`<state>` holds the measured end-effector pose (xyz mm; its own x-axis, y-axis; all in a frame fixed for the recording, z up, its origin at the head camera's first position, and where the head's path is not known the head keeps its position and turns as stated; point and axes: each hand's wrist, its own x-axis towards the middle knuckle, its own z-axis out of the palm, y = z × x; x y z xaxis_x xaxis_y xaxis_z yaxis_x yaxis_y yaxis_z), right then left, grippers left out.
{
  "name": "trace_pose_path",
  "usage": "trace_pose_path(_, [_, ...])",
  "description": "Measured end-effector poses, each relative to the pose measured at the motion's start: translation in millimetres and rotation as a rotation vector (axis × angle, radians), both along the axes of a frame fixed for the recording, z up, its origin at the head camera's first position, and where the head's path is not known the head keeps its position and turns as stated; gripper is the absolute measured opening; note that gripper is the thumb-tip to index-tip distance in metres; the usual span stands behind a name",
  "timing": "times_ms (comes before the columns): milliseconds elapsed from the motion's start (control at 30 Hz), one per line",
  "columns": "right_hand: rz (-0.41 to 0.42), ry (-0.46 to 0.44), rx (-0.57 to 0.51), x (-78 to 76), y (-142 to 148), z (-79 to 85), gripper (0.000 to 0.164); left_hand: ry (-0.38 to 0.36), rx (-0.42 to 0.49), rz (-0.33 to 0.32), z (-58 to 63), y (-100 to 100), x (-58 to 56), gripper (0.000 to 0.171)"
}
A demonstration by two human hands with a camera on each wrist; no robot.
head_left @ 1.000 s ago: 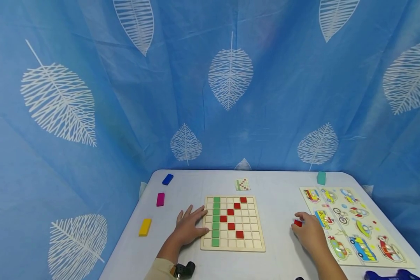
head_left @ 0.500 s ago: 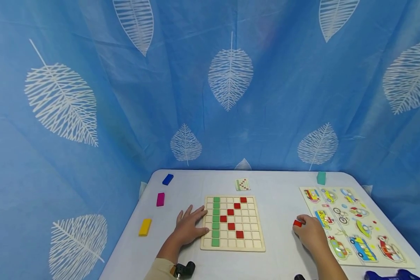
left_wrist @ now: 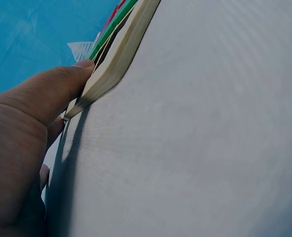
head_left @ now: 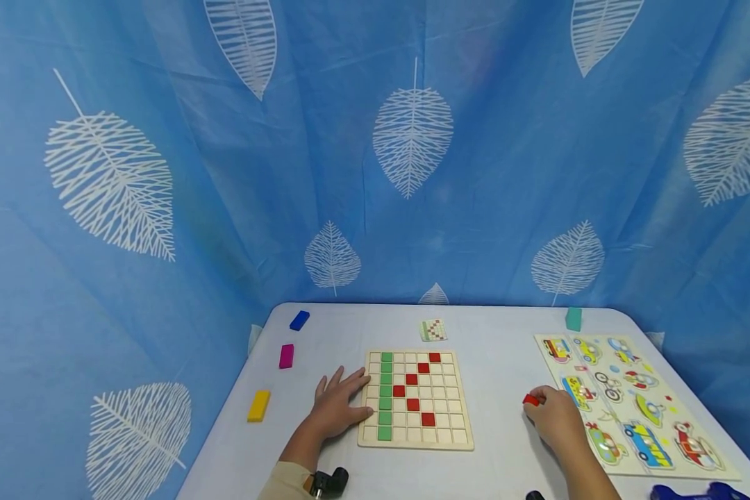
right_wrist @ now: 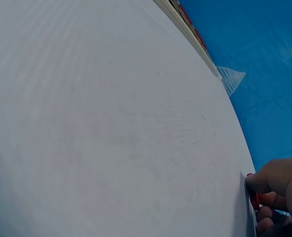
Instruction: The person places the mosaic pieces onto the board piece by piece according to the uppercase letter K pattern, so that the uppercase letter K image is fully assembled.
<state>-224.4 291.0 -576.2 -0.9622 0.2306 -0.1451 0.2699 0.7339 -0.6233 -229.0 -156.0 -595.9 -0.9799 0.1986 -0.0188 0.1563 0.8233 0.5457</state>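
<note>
A wooden grid board [head_left: 416, 443] lies mid-table, with a column of green square tiles [head_left: 385, 403] and several red tiles [head_left: 412, 404] set in its cells. My left hand [head_left: 339, 408] rests at the board's left edge, fingers spread. In the left wrist view, the thumb [left_wrist: 62, 84] of that hand lies on the board's rim [left_wrist: 117, 64]. Well to the right of the board, my right hand [head_left: 556, 417] pinches a small red tile [head_left: 530, 400] between thumb and fingers. The same red tile [right_wrist: 254, 198] is partly covered by the fingers in the right wrist view.
A pattern card [head_left: 434, 330] lies behind the board. Blue [head_left: 300, 320], magenta [head_left: 287, 356] and yellow blocks [head_left: 259, 406] are along the left side. A vehicle picture puzzle [head_left: 625, 410] is at right, with a teal block [head_left: 573, 319] behind it. A dark blue object [head_left: 700, 492] sits front right.
My right hand has shifted slightly toward me and to the right, and the red tile has turned a little in its fingers. The left hand and board stay put.
</note>
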Motion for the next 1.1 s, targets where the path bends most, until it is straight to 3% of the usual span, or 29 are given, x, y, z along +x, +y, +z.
trace_pose_path(233, [0.034, 0.019, 0.006, -0.1, 1.1, -0.7, 0.033, 0.003, 0.003, -0.001, -1.8, 0.6, -0.7, 0.073])
trace_pose_path(400, [0.128, 0.082, 0.027, 5.9, -7.5, 3.9, 0.032, -0.003, 0.004, 0.003, -2.4, 0.6, -1.0, 0.073])
trace_pose_path(733, [0.269, 0.141, -0.040, 31.4, -69.3, 21.3, 0.024, 0.003, 0.005, 0.006, -1.9, 0.8, 0.5, 0.074])
trace_pose_path(1100, [0.398, 0.147, -0.085, 46.8, -114.1, 11.3, 0.021, 0.004, 0.000, 0.020, -0.5, 1.7, 1.9, 0.073])
